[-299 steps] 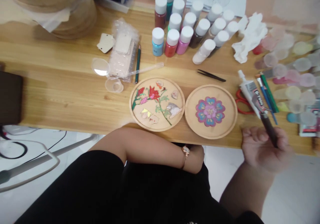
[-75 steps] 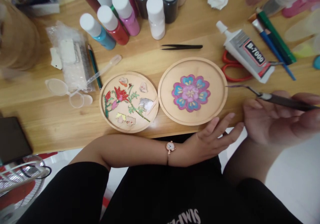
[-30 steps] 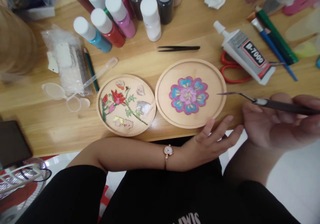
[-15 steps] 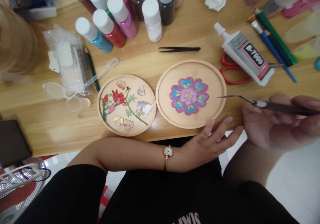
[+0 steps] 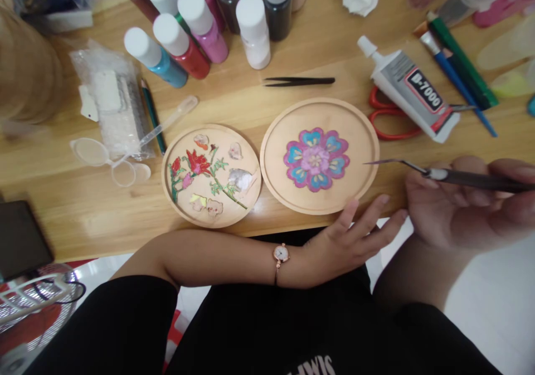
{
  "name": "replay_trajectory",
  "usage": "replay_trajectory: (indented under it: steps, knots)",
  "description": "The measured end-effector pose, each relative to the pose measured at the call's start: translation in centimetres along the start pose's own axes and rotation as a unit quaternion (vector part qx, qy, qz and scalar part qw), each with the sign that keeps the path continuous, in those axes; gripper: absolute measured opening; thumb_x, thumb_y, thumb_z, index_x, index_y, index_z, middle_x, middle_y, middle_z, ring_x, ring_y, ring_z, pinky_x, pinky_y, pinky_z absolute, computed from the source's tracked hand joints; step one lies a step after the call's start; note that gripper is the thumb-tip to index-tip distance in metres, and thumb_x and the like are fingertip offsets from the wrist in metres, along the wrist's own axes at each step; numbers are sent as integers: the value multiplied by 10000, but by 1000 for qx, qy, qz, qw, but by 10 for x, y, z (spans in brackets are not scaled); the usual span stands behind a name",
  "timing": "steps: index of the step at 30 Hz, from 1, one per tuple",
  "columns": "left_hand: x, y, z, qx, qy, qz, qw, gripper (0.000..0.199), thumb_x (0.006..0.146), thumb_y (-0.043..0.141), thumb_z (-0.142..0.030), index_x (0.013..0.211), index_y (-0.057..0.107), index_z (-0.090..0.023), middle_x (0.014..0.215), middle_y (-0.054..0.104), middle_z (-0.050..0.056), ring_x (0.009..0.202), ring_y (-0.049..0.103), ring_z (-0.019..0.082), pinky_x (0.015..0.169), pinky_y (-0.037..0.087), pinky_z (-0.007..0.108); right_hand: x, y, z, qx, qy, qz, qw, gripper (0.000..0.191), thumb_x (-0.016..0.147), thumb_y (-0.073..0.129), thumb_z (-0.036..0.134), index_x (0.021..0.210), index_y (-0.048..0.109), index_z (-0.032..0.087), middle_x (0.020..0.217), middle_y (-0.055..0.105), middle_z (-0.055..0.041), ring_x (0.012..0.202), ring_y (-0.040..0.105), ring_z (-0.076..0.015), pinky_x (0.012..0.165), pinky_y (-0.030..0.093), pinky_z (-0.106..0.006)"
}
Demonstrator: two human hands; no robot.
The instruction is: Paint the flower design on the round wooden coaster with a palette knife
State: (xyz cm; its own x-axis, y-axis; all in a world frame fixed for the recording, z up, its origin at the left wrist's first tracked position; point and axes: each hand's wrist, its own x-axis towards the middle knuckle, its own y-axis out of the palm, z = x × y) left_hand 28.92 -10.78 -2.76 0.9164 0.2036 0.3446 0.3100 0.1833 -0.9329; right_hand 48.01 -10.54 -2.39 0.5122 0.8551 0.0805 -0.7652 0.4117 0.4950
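Observation:
My left hand (image 5: 346,238), with a watch on its wrist, has its fingers spread at the near rim of a round wooden plate (image 5: 363,124) and holds nothing. On that plate is a flower (image 5: 316,159) in pink, blue and purple. My right hand (image 5: 463,202) is closed around a dark-handled tool (image 5: 476,180); its thin bent tip points left over the plate's right edge. A second wooden plate (image 5: 190,216) touches the first on the left and bears red flowers, green stems and small painted patches.
Black tweezers (image 5: 300,81) lie beyond the plates, with several paint bottles (image 5: 254,32) behind. At the right are a glue tube (image 5: 413,93), red scissors (image 5: 393,127) and brushes (image 5: 460,77). A plastic bag (image 5: 119,107), pencil (image 5: 153,116) and clear droppers (image 5: 125,160) lie left.

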Motion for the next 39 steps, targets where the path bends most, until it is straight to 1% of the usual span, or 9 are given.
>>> replay_trajectory:
  steps: [10,15,18,21,26,30,35,37,39]
  knots:
    - [-3,3,-5,-31,-2,26,999,471,995,441,-228,1435,611,-228,1613,468,19,1504,442,302,1168,489,452,-3,2,-1,3,14,-70,997,193,602,897,522,715,778,420,426,207,91,393,195,-85,436,373,-261]
    - [-4,5,-5,-54,-5,18,998,447,985,480,-244,1405,632,-233,1629,451,34,1509,433,322,1213,429,509,-3,11,1,36,2,-167,985,277,511,958,451,700,772,370,479,329,112,451,148,-55,484,370,-228]
    - [-3,3,0,-80,19,46,996,414,992,474,-231,1366,649,-193,1640,432,47,1505,439,323,1229,410,480,-2,18,3,79,7,-194,978,292,497,971,384,698,770,316,501,351,119,473,214,-36,531,407,-196]
    - [-4,5,3,-55,32,31,997,366,1000,482,-225,1313,670,-193,1635,441,55,1484,469,329,1244,375,504,-2,21,3,93,13,-187,978,311,492,976,388,701,764,296,525,368,113,502,321,-29,564,448,-179]
    - [-6,25,3,10,49,-39,998,372,1002,530,-209,1365,611,-198,1583,506,122,1394,568,351,1194,398,559,0,20,0,97,54,-192,975,145,725,847,309,750,708,277,561,411,96,559,452,-55,613,500,-207]
    - [-4,36,4,-26,77,-8,997,476,971,563,-175,1444,524,-200,1588,491,156,1411,549,359,1181,420,548,3,22,-1,97,59,-185,976,131,806,774,282,736,666,254,556,445,90,545,469,-64,588,500,-216]
    - [-9,15,4,-152,3,-15,988,522,950,588,-288,1449,529,-144,1579,474,225,1526,379,397,1205,393,578,4,27,0,84,45,-150,984,163,775,803,296,752,653,238,544,471,99,529,474,-57,566,495,-203]
    - [-21,-4,9,-201,-19,-50,978,436,952,563,-262,1370,586,-138,1546,505,231,1537,371,355,1207,397,565,4,28,1,79,44,-139,986,189,770,813,312,759,641,234,546,474,103,524,476,-52,561,490,-194]
    - [-41,-25,18,-218,-54,-115,968,319,962,529,-218,1252,634,-134,1448,588,221,1464,476,304,1169,457,509,4,29,1,76,47,-130,987,207,775,816,323,762,630,232,548,474,107,518,481,-48,556,490,-189]
